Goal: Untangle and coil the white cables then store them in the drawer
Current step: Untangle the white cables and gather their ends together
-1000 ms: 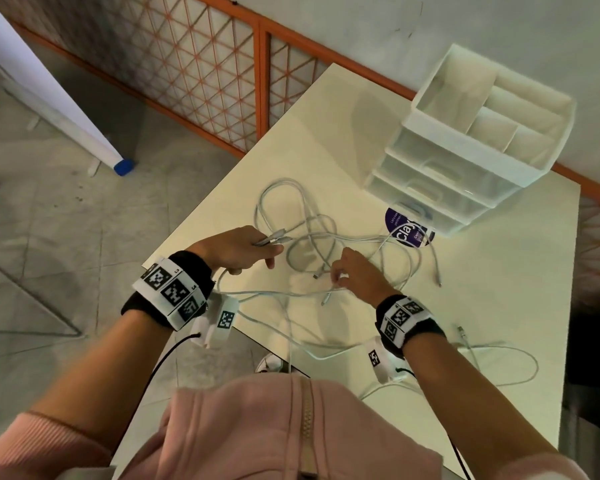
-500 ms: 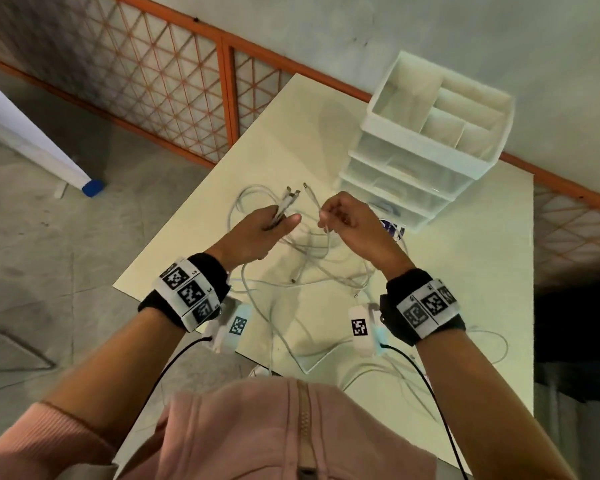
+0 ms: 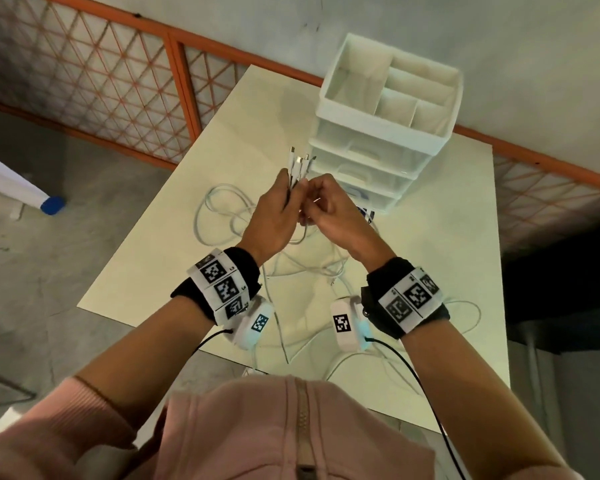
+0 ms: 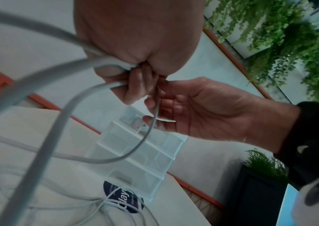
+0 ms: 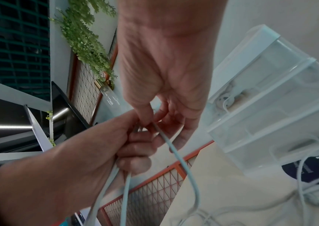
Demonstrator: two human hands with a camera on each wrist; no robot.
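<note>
The white cables (image 3: 293, 268) lay in loose loops on the table (image 3: 461, 244) in the middle of the frame, and some of their plug ends (image 3: 299, 164) stuck up above my two hands. My left hand (image 3: 274, 216) was curled tight around that bunch of ends, and my right hand (image 3: 329, 209), touching it, pinched one thin cable. The drawer box (image 3: 385, 133) stood just behind my hands, toward the upper right, with its drawers pushed in.
</note>
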